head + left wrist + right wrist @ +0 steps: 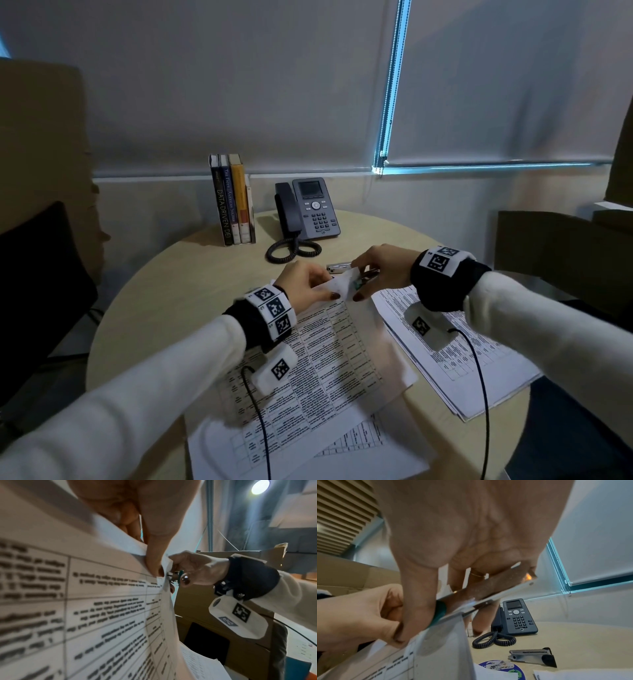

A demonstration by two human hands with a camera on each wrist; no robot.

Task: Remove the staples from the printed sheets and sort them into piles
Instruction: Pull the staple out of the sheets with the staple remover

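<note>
A stapled set of printed table sheets [329, 346] lies in front of me on the round table, its far corner lifted. My left hand [323, 289] pinches that corner between thumb and fingers; the left wrist view shows the thumb pressed on the paper edge [154, 566]. My right hand [357, 281] grips a metal staple remover with a green part [359, 283] and holds its tip at the pinched corner. The remover [488, 592] runs under my right thumb [418, 601] to the sheet's corner [440, 649]. The staple itself is hidden.
A second pile of printed sheets [462, 363] lies at the right, more sheets [308, 448] near the front edge. A stapler [532, 657] and a round blue disc [503, 668] lie beyond my hands. A desk phone [313, 209] and upright books [233, 202] stand at the back.
</note>
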